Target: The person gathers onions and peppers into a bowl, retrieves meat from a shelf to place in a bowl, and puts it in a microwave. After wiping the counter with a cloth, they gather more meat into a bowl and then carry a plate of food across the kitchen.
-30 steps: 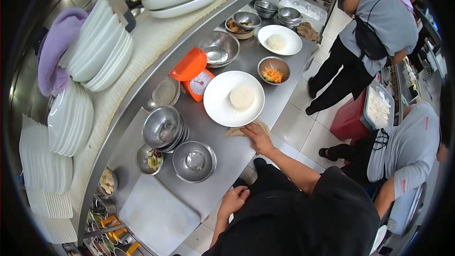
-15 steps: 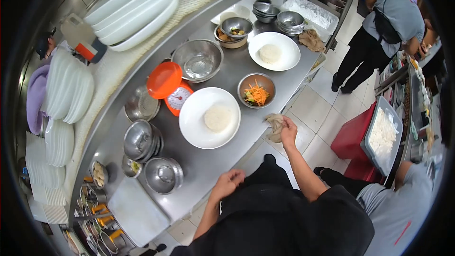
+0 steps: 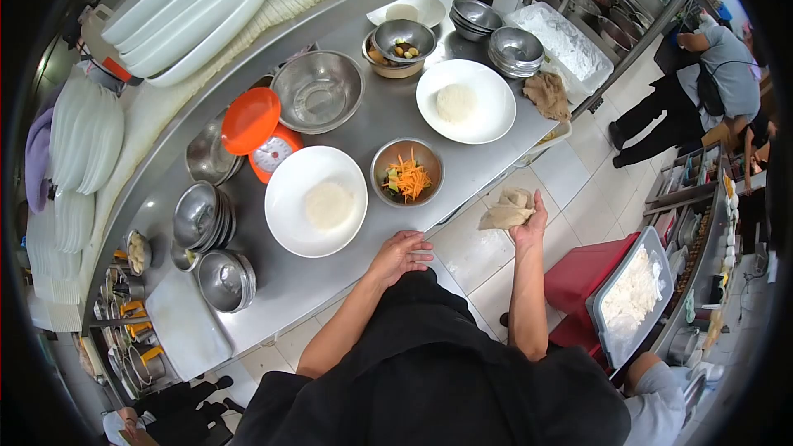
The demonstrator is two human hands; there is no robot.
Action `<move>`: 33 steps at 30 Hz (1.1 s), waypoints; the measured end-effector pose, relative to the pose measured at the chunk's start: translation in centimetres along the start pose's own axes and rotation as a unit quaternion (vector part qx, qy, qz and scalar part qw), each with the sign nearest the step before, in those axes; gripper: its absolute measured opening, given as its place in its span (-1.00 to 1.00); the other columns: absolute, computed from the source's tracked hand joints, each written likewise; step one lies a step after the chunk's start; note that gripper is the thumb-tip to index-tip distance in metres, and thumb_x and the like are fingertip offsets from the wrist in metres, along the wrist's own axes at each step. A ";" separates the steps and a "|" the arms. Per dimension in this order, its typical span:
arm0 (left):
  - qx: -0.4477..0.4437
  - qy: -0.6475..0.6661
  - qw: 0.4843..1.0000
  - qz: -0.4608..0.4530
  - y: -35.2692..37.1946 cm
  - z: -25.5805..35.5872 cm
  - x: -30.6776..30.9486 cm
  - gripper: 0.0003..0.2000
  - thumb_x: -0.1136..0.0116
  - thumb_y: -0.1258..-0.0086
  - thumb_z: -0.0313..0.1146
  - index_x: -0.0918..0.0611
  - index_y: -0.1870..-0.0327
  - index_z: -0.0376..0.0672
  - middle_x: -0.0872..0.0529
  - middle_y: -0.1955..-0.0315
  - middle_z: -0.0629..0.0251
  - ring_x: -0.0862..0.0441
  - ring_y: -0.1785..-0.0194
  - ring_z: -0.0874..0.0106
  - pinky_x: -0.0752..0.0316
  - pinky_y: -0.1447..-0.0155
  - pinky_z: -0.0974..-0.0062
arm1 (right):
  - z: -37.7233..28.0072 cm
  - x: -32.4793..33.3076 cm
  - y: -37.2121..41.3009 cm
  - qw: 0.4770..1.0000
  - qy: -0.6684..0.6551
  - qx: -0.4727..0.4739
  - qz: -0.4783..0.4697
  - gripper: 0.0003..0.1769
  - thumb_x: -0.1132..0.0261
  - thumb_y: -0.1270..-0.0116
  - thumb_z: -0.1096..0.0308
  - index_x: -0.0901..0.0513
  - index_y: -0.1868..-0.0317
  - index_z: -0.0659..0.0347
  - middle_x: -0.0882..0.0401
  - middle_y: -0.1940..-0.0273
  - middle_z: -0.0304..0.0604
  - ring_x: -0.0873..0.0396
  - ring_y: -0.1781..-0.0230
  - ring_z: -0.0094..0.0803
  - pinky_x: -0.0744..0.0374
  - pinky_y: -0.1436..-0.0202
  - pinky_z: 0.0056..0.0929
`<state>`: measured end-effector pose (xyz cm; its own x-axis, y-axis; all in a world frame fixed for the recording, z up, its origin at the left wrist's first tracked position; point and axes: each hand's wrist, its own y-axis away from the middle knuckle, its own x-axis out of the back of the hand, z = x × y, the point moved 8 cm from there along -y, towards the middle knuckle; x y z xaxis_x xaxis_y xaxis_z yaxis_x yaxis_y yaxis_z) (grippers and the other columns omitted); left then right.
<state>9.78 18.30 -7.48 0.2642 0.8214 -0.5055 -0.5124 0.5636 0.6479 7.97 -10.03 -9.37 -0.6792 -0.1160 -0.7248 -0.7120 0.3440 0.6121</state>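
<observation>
A crumpled beige cloth (image 3: 507, 208) is gripped in my right hand (image 3: 529, 223), held off the table's front edge above the floor. My left hand (image 3: 401, 257) is empty, its fingers loosely apart, beside the steel table's (image 3: 388, 235) near edge. Closest to it on the tabletop are a white plate (image 3: 285, 227) with a round mound of rice (image 3: 328, 205) and a steel bowl (image 3: 379, 192) of shredded carrot (image 3: 408, 178) with some green pieces. Farther back stands a second white plate (image 3: 496, 120) with a rice mound (image 3: 456, 102).
An orange dial scale (image 3: 273, 154) stands near a large steel bowl (image 3: 318, 95). Stacked steel bowls (image 3: 223, 281) and a white cutting board (image 3: 186, 326) lie at left. White plates (image 3: 194, 25) fill the shelf above. Behind my right side are a red bin (image 3: 582, 272) and co-workers (image 3: 719, 74).
My right hand has turned palm upward and moved right with the cloth. My left hand has shifted slightly up, its fingers spreading. The view has shifted, with the table's things now farther left.
</observation>
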 end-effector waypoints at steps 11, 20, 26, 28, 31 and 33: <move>0.013 0.150 0.988 0.040 -8.8 1.8 1.9 -0.50 0.06 -0.31 0.05 -0.43 0.03 -0.27 -0.62 0.25 -0.01 -0.60 0.16 0.19 -0.50 0.14 0.26 | -9.4 -3.9 -2.6 0.993 -0.018 0.113 0.007 -0.52 0.06 -0.03 0.57 -0.40 -0.04 0.43 -0.47 0.01 0.11 -0.52 0.08 -0.06 -0.53 -0.04 -0.10; -0.139 0.223 0.944 0.201 -9.9 9.0 1.9 -0.50 0.14 -0.32 0.03 -0.48 0.09 -0.32 -0.62 0.25 -0.01 -0.60 0.16 0.12 -0.50 0.09 0.22 | -14.8 -9.1 -11.6 0.960 0.157 0.226 -0.050 -0.35 0.07 0.06 0.66 -0.33 -0.17 0.36 -0.47 -0.01 0.02 -0.51 0.06 -0.14 -0.53 -0.02 -0.29; -0.127 0.163 0.968 0.142 -17.1 8.3 -4.9 -0.66 0.00 -0.30 -0.21 -0.44 0.04 -0.29 -0.62 0.18 -0.02 -0.63 0.19 0.12 -0.54 0.11 0.21 | -13.9 -12.0 -14.5 0.558 0.686 0.461 -0.071 -0.49 0.02 -0.12 0.56 -0.36 -0.16 0.39 -0.40 -0.11 0.22 -0.38 -0.15 0.06 -0.36 -0.19 -0.11; -0.154 0.165 0.962 0.154 -19.1 9.8 -6.3 -0.67 -0.04 -0.27 -0.29 -0.43 0.03 -0.32 -0.61 0.17 -0.02 -0.64 0.19 0.14 -0.55 0.11 0.22 | -11.5 -14.4 -13.1 0.396 0.765 0.461 -0.212 -0.56 -0.05 -0.19 0.44 -0.43 -0.09 0.42 -0.34 -0.15 0.29 -0.27 -0.20 0.19 -0.27 -0.25 -0.03; -0.179 0.117 0.944 0.252 -19.9 11.4 -6.0 -0.65 -0.09 -0.14 -0.50 -0.41 0.03 -0.40 -0.59 0.16 -0.03 -0.64 0.18 0.16 -0.59 0.13 0.25 | -12.0 -13.9 -14.1 0.411 0.771 0.437 -0.212 -0.58 -0.13 -0.20 0.32 -0.48 -0.03 0.40 -0.34 -0.15 0.27 -0.25 -0.20 0.23 -0.25 -0.26 -0.02; -0.161 0.112 0.938 0.287 -20.2 11.4 -5.4 -0.62 -0.07 -0.07 -0.58 -0.42 0.02 -0.48 -0.59 0.15 0.00 -0.65 0.16 0.19 -0.62 0.10 0.25 | -11.9 -13.8 -14.8 0.408 0.787 0.414 -0.208 -0.55 -0.14 -0.20 0.29 -0.46 -0.04 0.42 -0.33 -0.16 0.26 -0.23 -0.22 0.22 -0.24 -0.27 -0.02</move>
<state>28.03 3.48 -11.33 -0.2898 0.9222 -0.2559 -0.7476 -0.0512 0.6622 25.75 -24.65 -4.62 -0.2676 -0.5557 0.7872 -0.9622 0.1119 -0.2482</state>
